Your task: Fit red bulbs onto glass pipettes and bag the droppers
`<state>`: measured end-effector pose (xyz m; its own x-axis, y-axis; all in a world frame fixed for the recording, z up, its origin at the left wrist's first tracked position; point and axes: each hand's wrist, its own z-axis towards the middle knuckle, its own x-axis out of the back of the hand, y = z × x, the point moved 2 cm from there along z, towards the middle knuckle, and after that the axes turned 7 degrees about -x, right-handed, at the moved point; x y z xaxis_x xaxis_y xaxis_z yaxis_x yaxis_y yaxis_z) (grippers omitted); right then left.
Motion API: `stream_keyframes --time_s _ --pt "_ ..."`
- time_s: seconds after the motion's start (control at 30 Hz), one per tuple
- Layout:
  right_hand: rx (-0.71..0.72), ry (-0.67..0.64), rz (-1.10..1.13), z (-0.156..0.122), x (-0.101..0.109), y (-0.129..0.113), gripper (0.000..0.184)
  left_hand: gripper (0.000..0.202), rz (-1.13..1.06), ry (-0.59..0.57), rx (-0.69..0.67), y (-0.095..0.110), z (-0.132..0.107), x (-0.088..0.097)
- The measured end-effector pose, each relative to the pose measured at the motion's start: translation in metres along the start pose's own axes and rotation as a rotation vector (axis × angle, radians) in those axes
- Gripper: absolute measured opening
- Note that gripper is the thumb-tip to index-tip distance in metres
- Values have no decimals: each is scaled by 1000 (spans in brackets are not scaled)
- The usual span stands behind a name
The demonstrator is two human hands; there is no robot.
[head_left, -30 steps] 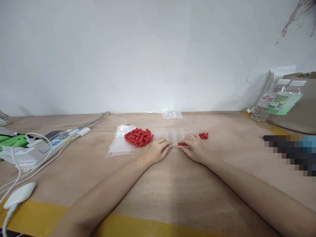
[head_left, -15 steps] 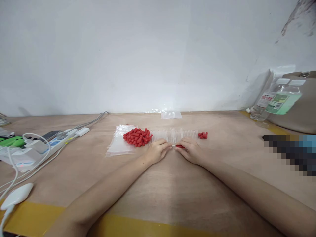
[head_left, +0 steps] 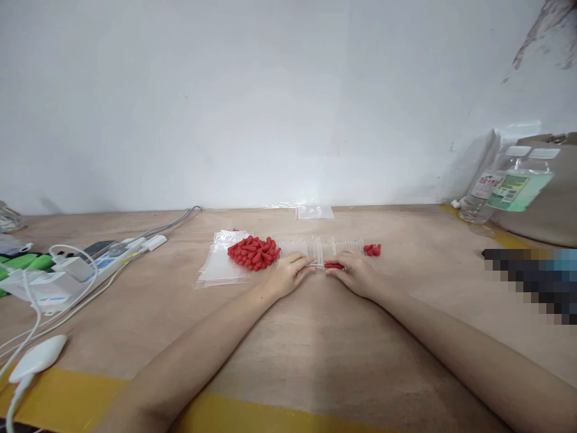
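From my end I've got both hands low over the tabletop (head_left: pixel 315 337), about midway btwn L and R edges, nearer the far edge than the near one. L hand (head_left: pixel 291 275) has a narrow pinch, thumb and fingers on a thin clear tube (head_left: pixel 318 265) lying crosswise btwn the hands. R hand (head_left: pixel 354 273) has its fingers closed on a red bulb (head_left: pixel 333 265), partly hidden under them; the tube's R end meets it, but I can't tell if it's inside. Just behind my hands, twd the far edge, a row of clear tubes (head_left: pixel 300 246) lies side by side. Left of that row, a red bulb pile (head_left: pixel 253 252) sits partly on a stack of clear bags (head_left: pixel 216 267); just past the row's R end, a small red bulb group (head_left: pixel 372 249). One flat bag (head_left: pixel 315 212) lies at the far edge, approx. center. Twd the L edge, a power strip (head_left: pixel 106 263) w/ white chargers (head_left: pixel 58 288) plugged in; a white mouse-shaped item (head_left: pixel 39 358) is by the near L corner. Far R corner has two bottles, the front one (head_left: pixel 518 189) w/ a green label. Yellow tape (head_left: pixel 252 415) runs along the near edge.
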<state>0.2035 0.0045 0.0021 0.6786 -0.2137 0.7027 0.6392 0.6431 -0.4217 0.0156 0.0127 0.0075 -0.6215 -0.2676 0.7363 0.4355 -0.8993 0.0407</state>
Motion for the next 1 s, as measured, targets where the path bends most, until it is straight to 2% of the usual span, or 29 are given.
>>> stream_keyframes --time_s 0.13,0.37,0.6,0.77,1.0 --pt "-35 -2 -22 -4 1 4 16 21 -6 -27 5 -1 -3 2" --pt "-61 -21 5 -4 5 -2 12 18 -41 11 26 -2 -4 5" --pt "-55 -6 -23 -5 4 -1 14 21 -22 13 46 -1 -4 4" --pt "0 -8 -73 -5 3 -4 15 23 -2 -7 30 1 -4 2" --pt "-4 64 -52 -4 3 -7 18 22 -32 -18 34 2 -3 3"
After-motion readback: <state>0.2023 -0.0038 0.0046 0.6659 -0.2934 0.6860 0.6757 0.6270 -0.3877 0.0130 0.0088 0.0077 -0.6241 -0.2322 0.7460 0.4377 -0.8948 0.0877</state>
